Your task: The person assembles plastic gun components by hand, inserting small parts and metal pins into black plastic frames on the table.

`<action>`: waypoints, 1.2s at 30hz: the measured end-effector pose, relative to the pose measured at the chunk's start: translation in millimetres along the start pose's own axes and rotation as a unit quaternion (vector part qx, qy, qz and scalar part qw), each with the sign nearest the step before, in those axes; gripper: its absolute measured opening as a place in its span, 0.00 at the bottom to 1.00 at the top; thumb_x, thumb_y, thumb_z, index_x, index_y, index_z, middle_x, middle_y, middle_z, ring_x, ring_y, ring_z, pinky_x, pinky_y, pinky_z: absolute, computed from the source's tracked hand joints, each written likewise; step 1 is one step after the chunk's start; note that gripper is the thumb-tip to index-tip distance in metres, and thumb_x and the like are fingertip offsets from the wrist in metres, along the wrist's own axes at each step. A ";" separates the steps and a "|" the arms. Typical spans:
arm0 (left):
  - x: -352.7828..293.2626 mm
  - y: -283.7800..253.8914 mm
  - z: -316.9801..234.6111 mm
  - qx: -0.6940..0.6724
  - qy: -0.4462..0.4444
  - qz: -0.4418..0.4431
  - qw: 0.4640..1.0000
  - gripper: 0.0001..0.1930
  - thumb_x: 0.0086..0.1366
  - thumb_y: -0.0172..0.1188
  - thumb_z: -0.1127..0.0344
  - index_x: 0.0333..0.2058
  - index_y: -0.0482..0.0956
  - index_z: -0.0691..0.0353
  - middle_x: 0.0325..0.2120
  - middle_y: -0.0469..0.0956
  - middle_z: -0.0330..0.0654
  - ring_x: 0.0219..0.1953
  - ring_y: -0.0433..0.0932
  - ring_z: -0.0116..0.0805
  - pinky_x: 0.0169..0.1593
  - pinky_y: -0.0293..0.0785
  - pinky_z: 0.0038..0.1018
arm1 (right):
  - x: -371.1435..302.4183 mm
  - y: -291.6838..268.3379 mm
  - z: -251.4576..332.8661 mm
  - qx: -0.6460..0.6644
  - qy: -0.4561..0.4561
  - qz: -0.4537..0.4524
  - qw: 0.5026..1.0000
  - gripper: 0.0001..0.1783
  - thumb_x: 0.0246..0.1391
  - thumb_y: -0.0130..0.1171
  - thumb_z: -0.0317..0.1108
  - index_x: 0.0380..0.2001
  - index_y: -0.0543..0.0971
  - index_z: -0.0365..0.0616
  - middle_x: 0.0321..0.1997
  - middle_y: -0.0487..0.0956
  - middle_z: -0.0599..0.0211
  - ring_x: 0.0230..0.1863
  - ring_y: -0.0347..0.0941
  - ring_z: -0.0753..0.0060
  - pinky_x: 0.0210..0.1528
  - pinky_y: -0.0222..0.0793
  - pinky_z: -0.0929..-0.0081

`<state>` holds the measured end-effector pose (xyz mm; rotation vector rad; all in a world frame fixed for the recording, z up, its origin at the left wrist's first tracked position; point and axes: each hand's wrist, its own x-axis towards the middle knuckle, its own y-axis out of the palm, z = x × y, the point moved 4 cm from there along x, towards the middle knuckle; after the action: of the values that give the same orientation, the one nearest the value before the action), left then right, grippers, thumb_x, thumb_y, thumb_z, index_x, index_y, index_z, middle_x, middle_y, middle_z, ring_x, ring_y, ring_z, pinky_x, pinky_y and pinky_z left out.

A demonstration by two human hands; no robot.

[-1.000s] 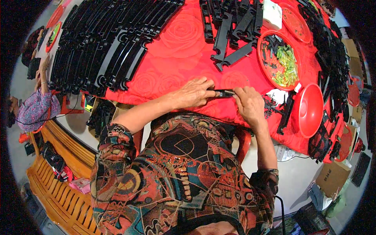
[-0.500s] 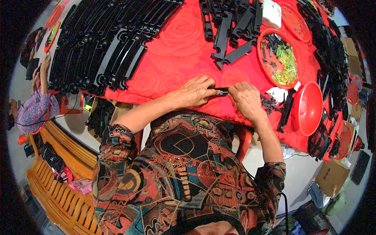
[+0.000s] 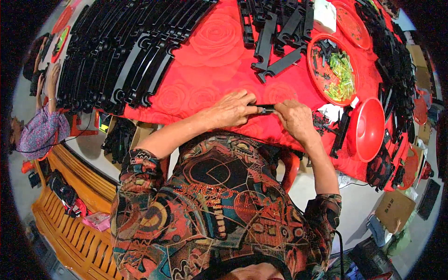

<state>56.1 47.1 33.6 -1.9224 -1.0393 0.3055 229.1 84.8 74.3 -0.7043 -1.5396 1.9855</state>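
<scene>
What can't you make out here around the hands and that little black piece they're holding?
- Black piece: head view, only a short middle stretch shows; the left hand and right hand cover its ends, so its shape is unclear.
- Fingertips of both hands: curled under, grip hidden.
- Small parts in the red tray: too small to tell apart.
- Black parts at the right rim: bent by the fisheye.

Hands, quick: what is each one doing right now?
Left hand: closed on one end of the small black part.
Right hand: closed on its other end.
</scene>
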 end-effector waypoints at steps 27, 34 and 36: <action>2.6 6.9 1.9 0.008 0.015 0.022 1.000 0.21 0.49 0.58 0.67 0.45 0.76 0.55 0.36 0.66 0.43 0.42 0.67 0.43 0.42 0.69 0.37 | 10.6 6.4 1.9 -0.026 -0.068 0.058 0.996 0.03 0.47 0.52 0.32 0.26 0.72 0.45 0.24 0.74 0.63 0.28 0.75 0.59 0.25 0.68 0.61; 3.7 6.9 -1.3 0.021 0.018 0.012 1.000 0.16 0.54 0.55 0.66 0.43 0.78 0.56 0.34 0.67 0.44 0.41 0.68 0.43 0.41 0.68 0.37 | 10.3 9.8 4.8 -0.054 -0.028 0.092 0.994 0.04 0.48 0.51 0.32 0.26 0.72 0.45 0.23 0.74 0.61 0.28 0.75 0.57 0.25 0.68 0.59; 2.5 6.8 -1.1 0.016 0.023 0.001 1.000 0.16 0.53 0.55 0.66 0.43 0.78 0.56 0.33 0.67 0.44 0.41 0.68 0.43 0.41 0.68 0.36 | 9.9 10.2 6.6 -0.053 -0.017 0.087 0.995 0.04 0.48 0.51 0.32 0.26 0.72 0.45 0.24 0.75 0.60 0.28 0.75 0.56 0.25 0.69 0.60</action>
<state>61.9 46.7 29.3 -1.8937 -0.9978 0.2751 216.5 84.8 64.9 -0.8784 -1.6637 2.0634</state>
